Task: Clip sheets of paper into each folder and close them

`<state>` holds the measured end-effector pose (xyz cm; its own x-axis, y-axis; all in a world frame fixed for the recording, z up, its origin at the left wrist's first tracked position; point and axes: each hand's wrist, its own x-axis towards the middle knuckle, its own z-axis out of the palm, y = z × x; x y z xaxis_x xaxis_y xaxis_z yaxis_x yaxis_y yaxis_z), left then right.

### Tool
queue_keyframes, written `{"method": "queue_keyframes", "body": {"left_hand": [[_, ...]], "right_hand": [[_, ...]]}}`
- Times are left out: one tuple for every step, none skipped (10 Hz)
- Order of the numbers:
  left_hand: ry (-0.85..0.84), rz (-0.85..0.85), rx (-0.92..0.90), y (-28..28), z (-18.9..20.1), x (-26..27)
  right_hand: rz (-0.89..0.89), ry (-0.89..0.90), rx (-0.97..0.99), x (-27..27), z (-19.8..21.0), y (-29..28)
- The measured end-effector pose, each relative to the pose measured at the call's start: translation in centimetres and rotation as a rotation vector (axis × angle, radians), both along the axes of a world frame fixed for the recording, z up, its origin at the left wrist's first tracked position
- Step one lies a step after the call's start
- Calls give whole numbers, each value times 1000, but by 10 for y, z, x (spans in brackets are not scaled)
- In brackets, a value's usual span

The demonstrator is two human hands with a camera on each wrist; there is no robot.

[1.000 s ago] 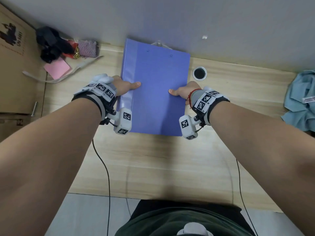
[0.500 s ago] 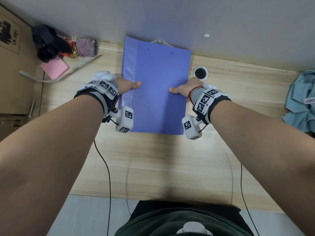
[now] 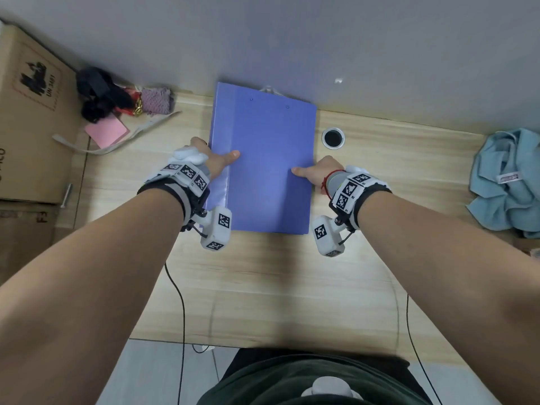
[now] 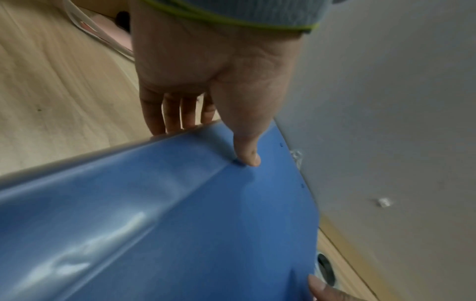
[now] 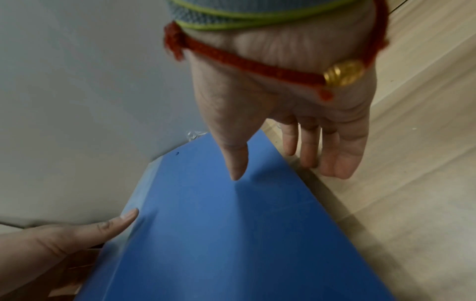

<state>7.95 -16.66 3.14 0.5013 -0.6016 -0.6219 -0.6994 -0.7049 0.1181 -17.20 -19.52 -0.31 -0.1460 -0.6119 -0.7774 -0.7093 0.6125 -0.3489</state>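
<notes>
A closed blue folder [image 3: 263, 159] lies lengthwise in the middle of the wooden desk [image 3: 263, 287], its far end at the grey wall. My left hand [image 3: 216, 162] grips the folder's left spine edge [image 4: 180, 193], thumb on the cover and fingers going down behind the edge. My right hand [image 3: 318, 173] holds the right edge [image 5: 231, 224], thumb on the cover and fingers hanging down beside the edge. No loose paper shows. Something small and clear [image 3: 267, 89] pokes out behind the folder's far end.
A round cable hole [image 3: 333, 137] sits just right of the folder. Pink notes [image 3: 106, 130], a strap and dark and purple items [image 3: 117, 97] lie at the back left beside a cardboard box [image 3: 29, 112]. Blue cloth [image 3: 508, 182] is bunched at the right edge.
Both hands keep the same hold on the folder's side edges. The folder has shifted only slightly in the view, and the head camera has moved a little.
</notes>
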Motion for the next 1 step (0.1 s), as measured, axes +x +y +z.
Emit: {"method": "queue_keyframes", "body": {"left_hand": [[82,91,-237,8,7,-6]], "right_hand": [[80,19,-45,-10,14,4]]}}
